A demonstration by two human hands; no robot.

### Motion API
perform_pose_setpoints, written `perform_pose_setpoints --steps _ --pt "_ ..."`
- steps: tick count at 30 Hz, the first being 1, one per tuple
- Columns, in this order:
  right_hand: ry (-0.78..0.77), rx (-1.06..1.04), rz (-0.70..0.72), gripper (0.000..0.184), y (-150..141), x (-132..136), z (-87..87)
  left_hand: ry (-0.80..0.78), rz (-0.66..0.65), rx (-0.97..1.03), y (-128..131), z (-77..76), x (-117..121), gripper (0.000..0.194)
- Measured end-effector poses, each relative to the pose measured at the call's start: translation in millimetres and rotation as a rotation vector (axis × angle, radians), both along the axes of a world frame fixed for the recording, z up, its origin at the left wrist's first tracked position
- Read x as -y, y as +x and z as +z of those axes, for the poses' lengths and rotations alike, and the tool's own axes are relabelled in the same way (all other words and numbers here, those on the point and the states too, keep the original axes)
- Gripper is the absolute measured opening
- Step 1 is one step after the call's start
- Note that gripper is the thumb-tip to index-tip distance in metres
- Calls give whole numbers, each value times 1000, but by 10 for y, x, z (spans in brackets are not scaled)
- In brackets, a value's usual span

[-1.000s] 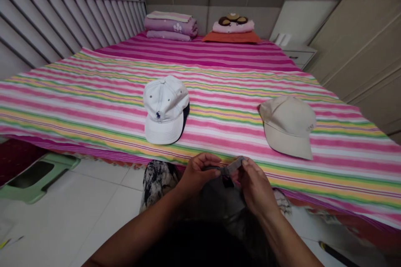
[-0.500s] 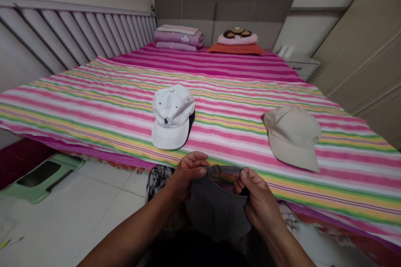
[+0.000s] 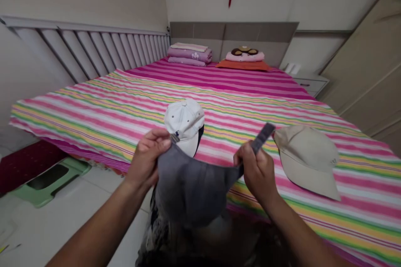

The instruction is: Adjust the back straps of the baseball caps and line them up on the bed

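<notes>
Between my hands hangs a grey baseball cap (image 3: 194,187), its back opening spread and its adjusting strap undone. My left hand (image 3: 148,154) pinches the edge beside the small metal buckle (image 3: 174,137). Closed around the strap (image 3: 262,137) is my right hand (image 3: 257,167), and the strap's free end sticks up past the fingers. Just beyond the grey cap, a white cap (image 3: 184,119) with a dark logo lies on the bed, its brim partly covered by the grey one. A beige cap (image 3: 307,156) rests to the right of my right hand.
A striped sheet (image 3: 103,104) covers the bed before me. Folded purple bedding (image 3: 189,55) and a pink pillow (image 3: 244,56) on orange cloth sit by the headboard (image 3: 200,31). A green stool (image 3: 53,181) stands on the floor at left, and a white nightstand (image 3: 310,83) at back right.
The strap was joined across the cap's back opening; now it is undone. My hands have moved apart and upward, the right one with the strap. The camera view has tilted up.
</notes>
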State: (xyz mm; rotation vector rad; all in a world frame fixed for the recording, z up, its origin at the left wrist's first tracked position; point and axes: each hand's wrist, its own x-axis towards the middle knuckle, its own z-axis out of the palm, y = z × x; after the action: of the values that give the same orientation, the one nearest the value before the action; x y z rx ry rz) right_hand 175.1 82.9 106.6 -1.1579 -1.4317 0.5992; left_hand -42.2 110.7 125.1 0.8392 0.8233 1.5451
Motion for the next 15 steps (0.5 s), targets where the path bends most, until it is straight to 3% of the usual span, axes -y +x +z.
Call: perform_pose_setpoints --steps 2,5,7,9,11,13,15 --pt "-61 -123 43 43 -83 -338 235 62 53 -112 -83 285 -231 27" --pt "-222 -472 100 37 -234 -1038 555 162 111 -305 -155 662 -816 24" --pt "-298 -594 6 33 -297 -1499 665 182 152 -440 -181 794 -1282 23" --pt "-394 -550 -41 27 -306 -1817 641 63 170 -619 -200 797 -1673 22" --pt "-428 -513 -68 20 -281 -1920 475 10 203 -708 -205 687 -1891 29" --pt "-462 -453 -54 16 -261 -1817 195 83 181 -899 -183 498 -1912 39" --pt "-489 -378 -7 16 -257 -1586 -136 245 46 -1169 -131 272 -1781 50"
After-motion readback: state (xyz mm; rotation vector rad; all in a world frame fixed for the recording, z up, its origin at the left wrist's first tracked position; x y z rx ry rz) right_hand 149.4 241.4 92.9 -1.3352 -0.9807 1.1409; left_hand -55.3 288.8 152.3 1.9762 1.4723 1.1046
